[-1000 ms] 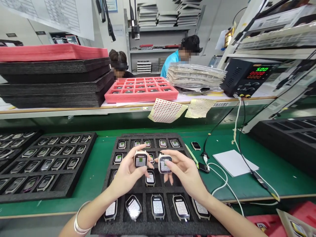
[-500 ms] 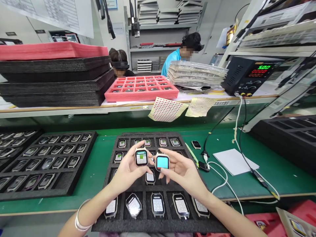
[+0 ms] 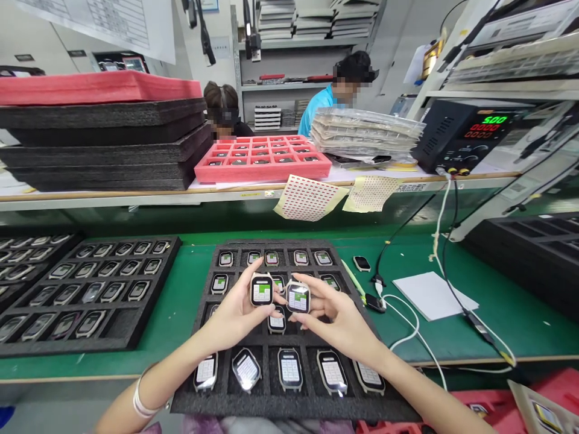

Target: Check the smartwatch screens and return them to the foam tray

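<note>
Between the thumb and fingers of my left hand (image 3: 239, 310) is a strapless smartwatch (image 3: 262, 290), its lit screen showing white and green blocks. Close beside it, my right hand (image 3: 337, 313) grips a second smartwatch case (image 3: 298, 298) whose screen also shows a white and green grid. Both are held above a black foam tray (image 3: 298, 405). Several more watches sit in the tray's pockets, among them a lit watch (image 3: 289, 369) in the front row. My hands and forearms hide part of the middle rows.
More black foam trays of watches (image 3: 156, 289) lie at left. A single watch (image 3: 361, 263), a green pen (image 3: 353, 280), cables and white paper (image 3: 435, 295) lie at right. On the shelf are a red foam tray (image 3: 262, 175) and a power supply (image 3: 465, 135). Two people are beyond.
The right watch's screen has gone from plain cyan to a white and green grid. The left watch's screen has lost its teal top band. Both hands stay nearly in place; the view shifts slightly.
</note>
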`<action>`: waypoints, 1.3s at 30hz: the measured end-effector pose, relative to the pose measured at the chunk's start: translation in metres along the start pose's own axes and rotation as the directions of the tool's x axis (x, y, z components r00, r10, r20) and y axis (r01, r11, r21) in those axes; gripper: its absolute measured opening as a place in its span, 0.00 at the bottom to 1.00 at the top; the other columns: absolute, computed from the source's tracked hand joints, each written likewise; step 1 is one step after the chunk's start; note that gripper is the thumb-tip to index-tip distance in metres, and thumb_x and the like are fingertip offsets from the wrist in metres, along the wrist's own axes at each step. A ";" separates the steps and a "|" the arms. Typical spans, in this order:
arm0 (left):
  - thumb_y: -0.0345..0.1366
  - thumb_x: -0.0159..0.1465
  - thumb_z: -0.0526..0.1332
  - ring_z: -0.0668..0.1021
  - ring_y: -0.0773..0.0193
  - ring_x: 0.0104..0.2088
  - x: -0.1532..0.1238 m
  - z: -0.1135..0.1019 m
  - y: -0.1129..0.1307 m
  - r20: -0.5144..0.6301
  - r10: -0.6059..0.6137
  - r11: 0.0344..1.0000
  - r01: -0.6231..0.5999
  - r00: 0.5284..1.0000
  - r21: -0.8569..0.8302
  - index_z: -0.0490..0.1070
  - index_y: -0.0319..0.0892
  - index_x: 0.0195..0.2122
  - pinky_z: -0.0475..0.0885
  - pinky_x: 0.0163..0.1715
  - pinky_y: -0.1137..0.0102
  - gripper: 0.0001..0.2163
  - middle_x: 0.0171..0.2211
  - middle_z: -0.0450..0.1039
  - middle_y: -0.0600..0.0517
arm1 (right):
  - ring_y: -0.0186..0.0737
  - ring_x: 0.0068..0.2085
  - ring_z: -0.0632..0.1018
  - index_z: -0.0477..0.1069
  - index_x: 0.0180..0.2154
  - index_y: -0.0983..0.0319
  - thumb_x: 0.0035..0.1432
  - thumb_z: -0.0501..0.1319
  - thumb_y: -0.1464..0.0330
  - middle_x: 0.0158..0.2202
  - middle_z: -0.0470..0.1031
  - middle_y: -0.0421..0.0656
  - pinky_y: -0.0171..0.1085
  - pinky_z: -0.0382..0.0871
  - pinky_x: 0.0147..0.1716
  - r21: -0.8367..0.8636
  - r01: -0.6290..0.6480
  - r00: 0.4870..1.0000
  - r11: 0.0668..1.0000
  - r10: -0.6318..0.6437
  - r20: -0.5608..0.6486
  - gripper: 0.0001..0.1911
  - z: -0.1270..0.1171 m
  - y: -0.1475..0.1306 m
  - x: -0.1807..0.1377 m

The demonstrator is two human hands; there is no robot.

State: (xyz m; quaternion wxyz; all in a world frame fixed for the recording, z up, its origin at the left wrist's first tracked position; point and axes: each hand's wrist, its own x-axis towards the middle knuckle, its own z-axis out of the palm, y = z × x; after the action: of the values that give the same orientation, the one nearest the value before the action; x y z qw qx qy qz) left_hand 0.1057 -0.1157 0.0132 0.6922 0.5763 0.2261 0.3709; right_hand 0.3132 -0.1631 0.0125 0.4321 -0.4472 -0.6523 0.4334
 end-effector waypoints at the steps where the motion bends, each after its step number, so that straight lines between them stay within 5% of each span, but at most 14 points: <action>1: 0.30 0.62 0.60 0.75 0.58 0.45 -0.003 -0.004 -0.004 0.006 -0.003 0.995 0.002 1.000 0.099 0.42 0.49 0.63 0.72 0.47 0.59 0.33 0.46 0.68 0.48 | 0.43 0.36 0.79 0.59 0.56 0.58 0.56 0.63 0.72 0.47 0.74 0.47 0.41 0.77 0.32 -0.142 0.015 1.000 0.990 -0.016 -0.004 0.27 -0.002 0.003 -0.002; 3: 0.31 0.62 0.59 0.74 0.55 0.48 -0.009 -0.015 -0.011 0.018 0.011 0.916 -0.017 1.000 0.401 0.48 0.48 0.62 0.69 0.50 0.57 0.29 0.47 0.69 0.47 | 0.48 0.41 0.77 0.63 0.52 0.60 0.55 0.64 0.71 0.45 0.74 0.48 0.47 0.75 0.39 -0.440 0.073 0.997 0.895 -0.070 0.024 0.23 -0.006 0.010 -0.006; 6: 0.33 0.60 0.61 0.70 0.49 0.51 -0.018 -0.032 -0.021 0.089 0.047 0.563 -0.101 0.995 0.820 0.61 0.45 0.53 0.63 0.53 0.52 0.20 0.49 0.69 0.45 | 0.56 0.52 0.70 0.67 0.49 0.63 0.54 0.64 0.69 0.51 0.69 0.52 0.55 0.65 0.51 -0.726 0.169 0.986 0.666 -0.110 0.129 0.19 -0.015 0.020 -0.012; 8: 0.36 0.59 0.62 0.68 0.48 0.51 -0.021 -0.041 -0.025 0.140 0.039 0.365 -0.145 0.989 0.920 0.64 0.43 0.50 0.62 0.52 0.50 0.17 0.49 0.68 0.44 | 0.58 0.56 0.65 0.68 0.49 0.64 0.55 0.63 0.68 0.54 0.65 0.55 0.57 0.60 0.55 -0.805 0.195 0.980 0.560 -0.089 0.176 0.18 -0.021 0.024 -0.014; 10: 0.38 0.59 0.62 0.68 0.48 0.50 -0.021 -0.047 -0.026 0.163 0.021 0.268 -0.163 0.986 0.950 0.64 0.42 0.50 0.63 0.51 0.51 0.18 0.49 0.66 0.43 | 0.59 0.57 0.64 0.69 0.48 0.65 0.55 0.63 0.67 0.56 0.63 0.56 0.58 0.57 0.55 -0.845 0.208 0.977 0.492 -0.057 0.208 0.18 -0.025 0.024 -0.013; 14: 0.42 0.59 0.63 0.67 0.48 0.51 -0.023 -0.053 -0.013 0.185 0.009 0.198 -0.183 0.983 0.963 0.61 0.41 0.54 0.63 0.50 0.54 0.24 0.50 0.65 0.43 | 0.58 0.59 0.61 0.69 0.50 0.65 0.55 0.62 0.71 0.57 0.61 0.55 0.56 0.57 0.55 -0.837 0.300 0.949 0.457 -0.049 0.312 0.19 -0.021 0.012 -0.002; 20: 0.36 0.63 0.58 0.68 0.53 0.46 -0.070 -0.061 0.026 0.149 -0.177 0.123 -0.128 0.973 0.984 0.64 0.42 0.49 0.65 0.45 0.59 0.13 0.47 0.66 0.46 | 0.53 0.49 0.69 0.74 0.39 0.65 0.56 0.59 0.74 0.46 0.69 0.52 0.50 0.65 0.46 -0.784 0.388 0.885 0.484 0.041 0.463 0.08 -0.017 0.003 0.013; 24: 0.34 0.63 0.57 0.69 0.52 0.43 -0.107 -0.062 0.036 0.071 -0.284 0.017 -0.069 0.956 0.997 0.67 0.42 0.43 0.65 0.43 0.59 0.07 0.44 0.67 0.47 | 0.49 0.44 0.71 0.70 0.48 0.64 0.54 0.57 0.79 0.41 0.69 0.49 0.46 0.64 0.44 -0.762 0.433 0.847 0.481 0.070 0.526 0.18 -0.023 0.003 0.013; 28: 0.32 0.63 0.56 0.69 0.51 0.44 -0.113 -0.056 0.032 0.035 -0.313 -0.071 -0.060 0.949 0.996 0.67 0.39 0.46 0.66 0.43 0.57 0.10 0.45 0.67 0.45 | 0.48 0.45 0.71 0.67 0.51 0.64 0.52 0.56 0.82 0.43 0.69 0.49 0.45 0.63 0.46 -0.740 0.500 0.814 0.451 0.048 0.579 0.23 -0.014 -0.008 0.019; 33: 0.32 0.60 0.60 0.71 0.47 0.44 -0.097 -0.049 0.022 0.009 -0.397 -0.184 -0.089 0.918 0.979 0.71 0.36 0.42 0.68 0.41 0.55 0.10 0.42 0.70 0.41 | 0.50 0.41 0.73 0.71 0.41 0.66 0.58 0.57 0.73 0.36 0.73 0.50 0.46 0.63 0.42 -0.751 0.556 0.777 0.355 0.097 0.621 0.08 0.015 -0.016 0.035; 35: 0.31 0.56 0.63 0.72 0.44 0.44 -0.096 -0.048 0.011 -0.047 -0.381 -0.242 -0.050 0.923 0.969 0.72 0.36 0.41 0.68 0.41 0.54 0.11 0.42 0.71 0.40 | 0.51 0.39 0.74 0.71 0.38 0.69 0.58 0.57 0.74 0.35 0.74 0.53 0.46 0.63 0.38 -0.764 0.581 0.769 0.282 0.118 0.628 0.07 0.025 -0.015 0.039; 39: 0.29 0.54 0.61 0.72 0.42 0.46 -0.104 -0.056 -0.018 -0.095 -0.304 -0.244 0.019 0.948 0.970 0.73 0.35 0.39 0.68 0.43 0.54 0.11 0.46 0.70 0.36 | 0.54 0.38 0.74 0.72 0.36 0.70 0.57 0.58 0.73 0.34 0.75 0.55 0.48 0.63 0.38 -0.752 0.592 0.748 0.290 0.150 0.647 0.07 0.034 -0.011 0.040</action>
State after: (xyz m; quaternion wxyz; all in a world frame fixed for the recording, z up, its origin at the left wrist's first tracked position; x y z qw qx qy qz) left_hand 0.0041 -0.1624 -0.0287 0.0427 0.8925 0.4388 -0.0952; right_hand 0.2700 -0.1331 0.0212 -0.0847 -0.3409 -0.9360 0.0216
